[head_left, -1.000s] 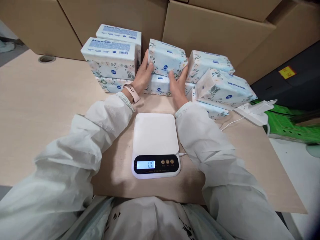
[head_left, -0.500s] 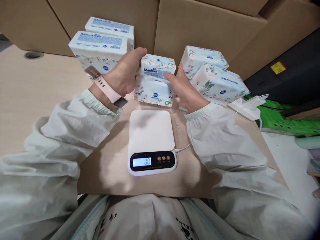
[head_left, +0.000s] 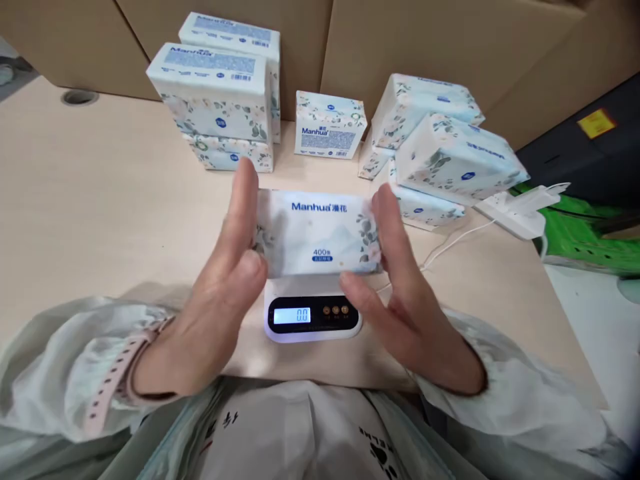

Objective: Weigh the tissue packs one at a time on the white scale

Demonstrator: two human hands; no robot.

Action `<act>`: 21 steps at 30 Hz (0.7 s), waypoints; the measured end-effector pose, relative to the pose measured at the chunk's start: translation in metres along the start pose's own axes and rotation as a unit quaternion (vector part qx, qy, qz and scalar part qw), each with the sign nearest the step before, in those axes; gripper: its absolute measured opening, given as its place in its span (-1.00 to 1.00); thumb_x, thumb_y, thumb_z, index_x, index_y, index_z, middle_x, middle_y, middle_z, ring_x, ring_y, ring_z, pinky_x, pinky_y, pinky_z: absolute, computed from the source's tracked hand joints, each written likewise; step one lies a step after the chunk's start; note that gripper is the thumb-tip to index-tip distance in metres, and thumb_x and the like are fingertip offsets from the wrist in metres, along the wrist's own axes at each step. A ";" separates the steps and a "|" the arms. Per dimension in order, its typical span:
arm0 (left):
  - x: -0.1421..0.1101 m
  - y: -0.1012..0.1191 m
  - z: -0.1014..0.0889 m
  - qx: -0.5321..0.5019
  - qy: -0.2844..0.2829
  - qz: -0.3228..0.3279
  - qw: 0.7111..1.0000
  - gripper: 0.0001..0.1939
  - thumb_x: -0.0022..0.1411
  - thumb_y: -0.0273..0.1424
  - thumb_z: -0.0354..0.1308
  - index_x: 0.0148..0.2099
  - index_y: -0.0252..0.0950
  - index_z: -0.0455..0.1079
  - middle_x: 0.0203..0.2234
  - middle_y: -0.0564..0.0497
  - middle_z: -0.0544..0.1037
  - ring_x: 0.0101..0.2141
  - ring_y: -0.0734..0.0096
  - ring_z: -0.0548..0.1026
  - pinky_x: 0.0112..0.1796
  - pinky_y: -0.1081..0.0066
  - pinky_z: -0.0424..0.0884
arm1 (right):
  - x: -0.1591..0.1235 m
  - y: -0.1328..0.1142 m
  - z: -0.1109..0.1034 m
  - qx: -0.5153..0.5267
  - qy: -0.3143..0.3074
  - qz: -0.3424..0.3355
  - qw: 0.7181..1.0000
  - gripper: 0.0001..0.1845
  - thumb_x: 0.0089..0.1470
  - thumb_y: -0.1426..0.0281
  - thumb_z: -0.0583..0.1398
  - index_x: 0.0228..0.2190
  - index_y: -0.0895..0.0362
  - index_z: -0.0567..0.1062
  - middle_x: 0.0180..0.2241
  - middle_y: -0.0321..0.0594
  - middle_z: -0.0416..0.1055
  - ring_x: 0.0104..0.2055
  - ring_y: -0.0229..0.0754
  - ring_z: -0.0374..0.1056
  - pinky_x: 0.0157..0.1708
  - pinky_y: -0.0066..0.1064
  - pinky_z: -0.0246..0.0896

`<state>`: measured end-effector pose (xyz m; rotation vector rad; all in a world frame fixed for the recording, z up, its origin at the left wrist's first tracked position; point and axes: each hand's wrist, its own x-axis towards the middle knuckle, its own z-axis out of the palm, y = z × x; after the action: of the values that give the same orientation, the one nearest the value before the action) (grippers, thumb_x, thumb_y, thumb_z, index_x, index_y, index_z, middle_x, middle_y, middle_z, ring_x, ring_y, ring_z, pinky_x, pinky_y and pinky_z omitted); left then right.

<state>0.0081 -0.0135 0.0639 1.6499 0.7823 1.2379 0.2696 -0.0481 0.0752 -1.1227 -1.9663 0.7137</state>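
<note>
Between both palms I hold a white tissue pack point(head_left: 315, 233) printed "Manhua", its broad face turned toward me. My left hand point(head_left: 220, 287) presses its left end, and my right hand point(head_left: 405, 293) grips the right end with the thumb at the lower edge. Below the pack is a white digital scale point(head_left: 280, 339), whose lit display reads 0.0. The pack covers most of the scale's platform; whether it touches it I cannot tell.
Stacked tissue packs stand at the back left point(head_left: 215, 100) and back right point(head_left: 465, 160). One more pack point(head_left: 330, 127) leans near the cardboard boxes point(head_left: 425, 40) behind. A cable runs from the scale toward a white power strip point(head_left: 520, 217) at right.
Both hands have come toward me from the back of the table, bringing one tissue pack over the scale. Another pack stays behind at the back. The display still reads 0.0.
</note>
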 end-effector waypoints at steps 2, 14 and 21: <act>-0.015 -0.011 -0.003 0.009 -0.055 -0.026 0.998 -0.22 0.63 0.02 0.13 0.68 0.31 -0.15 0.66 0.42 -0.17 0.64 -0.06 -0.41 0.58 -0.37 -0.15 | -0.012 0.012 0.008 -0.008 0.003 0.004 1.000 0.04 0.46 0.17 0.20 0.63 -0.23 -0.33 0.72 -0.36 -0.39 0.75 0.19 -0.33 0.68 0.32 -0.09; -0.023 -0.094 -0.033 0.003 0.058 0.092 0.994 -0.20 0.48 0.35 0.01 0.63 0.34 0.10 0.63 0.44 0.04 0.66 -0.05 -0.32 0.61 -0.25 -0.38 | -0.028 0.101 0.009 -0.004 0.228 -0.143 0.963 -0.21 0.42 0.01 0.08 0.57 -0.17 0.16 0.55 -0.27 0.30 0.55 0.24 0.32 0.41 0.34 0.47; -0.022 -0.095 -0.044 -0.006 0.066 0.024 0.998 -0.17 0.33 0.48 0.06 0.56 0.54 0.14 0.61 0.51 0.05 0.65 -0.22 -0.24 0.57 -0.45 -0.15 | -0.027 0.107 0.008 0.029 0.271 -0.166 0.948 -0.27 0.44 -0.04 0.06 0.50 -0.10 0.34 0.44 -0.21 0.47 0.45 0.19 0.47 0.28 0.25 0.63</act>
<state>-0.0382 0.0168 -0.0281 1.5979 0.8188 1.3941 0.3218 -0.0236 -0.0198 -0.8100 -1.5879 0.2412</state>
